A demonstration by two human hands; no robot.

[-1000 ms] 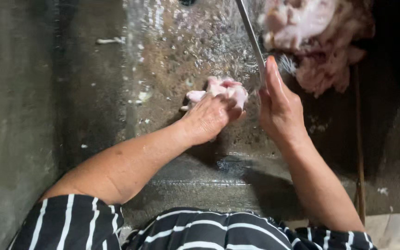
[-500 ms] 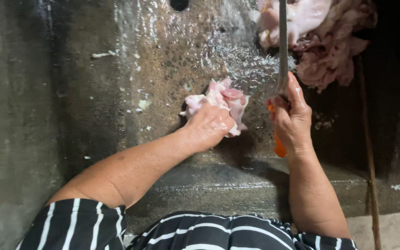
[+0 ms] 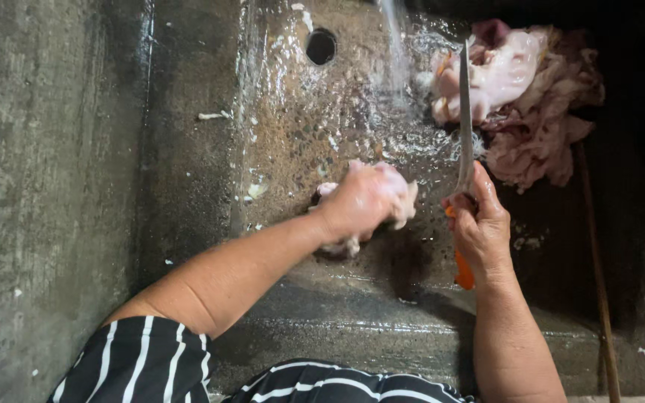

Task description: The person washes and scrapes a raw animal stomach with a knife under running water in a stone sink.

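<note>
Water [image 3: 396,52] is running at upper centre; my left hand [image 3: 360,201] is clenching a meat piece [image 3: 401,198], my right hand [image 3: 481,224] is gripping the knife [image 3: 464,127] — best keeping the blade angled away from my fingers.

A pale pink, wet piece of raw meat [image 3: 393,195] sat bunched under the left grip [image 3: 363,200], pressed against the wet stone basin floor, bits showing past the fingers. A long knife [image 3: 464,142] with an orange handle stood in the right grip [image 3: 483,224], its narrow blade pointing away, just right of the meat.
</note>
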